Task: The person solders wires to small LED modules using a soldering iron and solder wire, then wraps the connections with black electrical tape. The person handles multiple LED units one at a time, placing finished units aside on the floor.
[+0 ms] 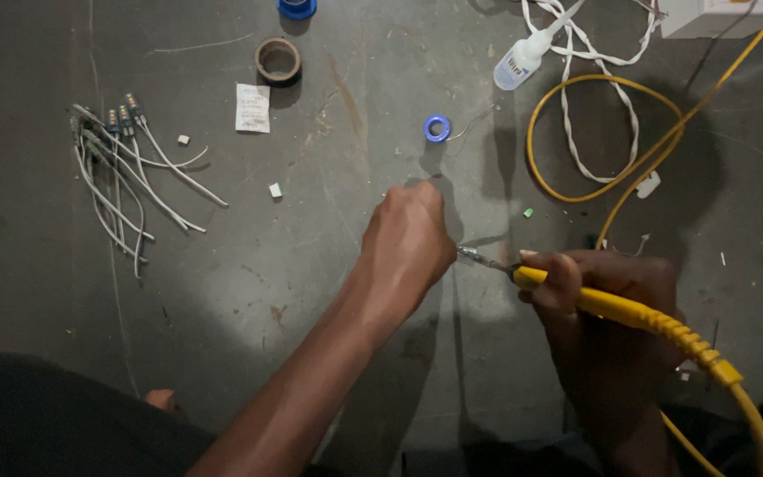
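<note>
Right now, in the head view, the soldering iron [638, 314] with its yellow handle lies in the right hand [607, 305], the fingers wrapped tight round the grip just behind the metal shaft. Its tip [474, 257] points left and meets the left hand [408, 243], which is curled into a closed pinch near the middle of the dark floor [249, 291]. What the left fingers pinch is hidden by the hand itself, so I cannot tell what it is; it sits right at the iron's tip.

As a judgement, the work looks partway through. A bundle of white wires [121, 168] with small fittings on their ends lies well apart to the left, set down and untouched, and one joint seems to be under the iron at this moment. How many pieces are finished I cannot tell.

Counting what shows: one soldering iron, with one yellow cord [602, 132] looping away to the upper right; one white cord [576, 97] tangled beside it; one small white bottle [518, 64]; one small blue ring [437, 129] just beyond the left hand; one brown tape roll [277, 60]; one blue object [297, 8] cut off by the top edge; one white paper packet [253, 108]. The wires in the bundle number roughly six or seven, too tangled to count exactly.
</note>
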{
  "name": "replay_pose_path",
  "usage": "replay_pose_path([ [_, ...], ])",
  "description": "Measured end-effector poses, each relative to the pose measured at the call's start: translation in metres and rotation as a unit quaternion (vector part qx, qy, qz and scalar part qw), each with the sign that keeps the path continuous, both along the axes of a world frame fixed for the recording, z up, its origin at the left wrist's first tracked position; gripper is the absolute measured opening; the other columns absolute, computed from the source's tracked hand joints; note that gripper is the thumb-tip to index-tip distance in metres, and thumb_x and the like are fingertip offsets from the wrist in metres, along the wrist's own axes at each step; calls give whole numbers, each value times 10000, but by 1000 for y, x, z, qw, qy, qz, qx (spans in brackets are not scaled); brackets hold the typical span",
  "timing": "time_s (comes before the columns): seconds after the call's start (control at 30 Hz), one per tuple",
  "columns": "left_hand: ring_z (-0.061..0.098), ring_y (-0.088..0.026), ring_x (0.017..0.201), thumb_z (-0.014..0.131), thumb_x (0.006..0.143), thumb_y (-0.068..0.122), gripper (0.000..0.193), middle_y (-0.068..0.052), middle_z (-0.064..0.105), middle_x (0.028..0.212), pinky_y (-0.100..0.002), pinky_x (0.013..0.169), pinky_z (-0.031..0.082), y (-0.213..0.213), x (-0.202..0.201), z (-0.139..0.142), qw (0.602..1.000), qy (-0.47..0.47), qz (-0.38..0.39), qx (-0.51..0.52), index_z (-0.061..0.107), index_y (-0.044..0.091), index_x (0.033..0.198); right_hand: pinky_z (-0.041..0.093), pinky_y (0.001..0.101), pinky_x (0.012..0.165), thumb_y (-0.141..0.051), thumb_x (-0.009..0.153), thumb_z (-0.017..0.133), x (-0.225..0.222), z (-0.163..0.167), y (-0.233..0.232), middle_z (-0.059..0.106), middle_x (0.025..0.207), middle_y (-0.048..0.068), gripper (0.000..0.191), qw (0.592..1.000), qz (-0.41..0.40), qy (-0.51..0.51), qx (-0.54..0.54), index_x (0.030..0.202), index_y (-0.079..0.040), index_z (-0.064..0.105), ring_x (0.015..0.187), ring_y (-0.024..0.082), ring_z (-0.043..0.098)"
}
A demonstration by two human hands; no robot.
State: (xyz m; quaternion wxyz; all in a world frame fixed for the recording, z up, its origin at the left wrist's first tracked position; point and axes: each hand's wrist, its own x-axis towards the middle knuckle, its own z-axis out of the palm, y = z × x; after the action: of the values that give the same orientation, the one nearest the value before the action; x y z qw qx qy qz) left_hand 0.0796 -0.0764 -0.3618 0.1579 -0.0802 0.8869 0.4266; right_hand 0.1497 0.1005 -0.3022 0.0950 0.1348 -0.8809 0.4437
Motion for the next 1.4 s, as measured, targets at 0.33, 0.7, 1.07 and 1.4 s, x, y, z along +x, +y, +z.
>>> replay_pose_path([
  [0.33,710,-491,887,725,736,-40,102,-345,674,856,-490,723,598,-1,-1,1,1000,16,-5,-4,682,-82,818,644,328,810,-140,1085,593,-5,10,-4,688,1034,175,248,999,-9,19,-41,1187,-24,399,962,226,745],
  [0.7,680,-511,916,688,759,-30,74,-321,690,910,-545,814,554,6,-4,-14,997,68,23,-29,685,-44,831,636,340,743,-110,1204,500,-44,16,33,677,983,216,165,978,-143,92,-119,1154,-12,377,831,267,741],
  [1.07,689,-488,890,714,740,28,86,-300,698,868,-523,805,555,9,-3,-8,998,48,24,-16,690,-32,797,654,350,740,-219,1116,496,-65,5,46,731,1058,199,200,930,-240,-75,-267,1124,-19,484,856,241,754],
  [1.4,687,-493,924,693,766,27,100,-322,683,894,-517,804,563,9,-3,-7,999,40,18,-19,694,-51,828,585,313,661,-190,1162,432,-44,27,34,683,1158,201,196,963,-139,-13,-230,1208,-3,470,794,241,725],
])
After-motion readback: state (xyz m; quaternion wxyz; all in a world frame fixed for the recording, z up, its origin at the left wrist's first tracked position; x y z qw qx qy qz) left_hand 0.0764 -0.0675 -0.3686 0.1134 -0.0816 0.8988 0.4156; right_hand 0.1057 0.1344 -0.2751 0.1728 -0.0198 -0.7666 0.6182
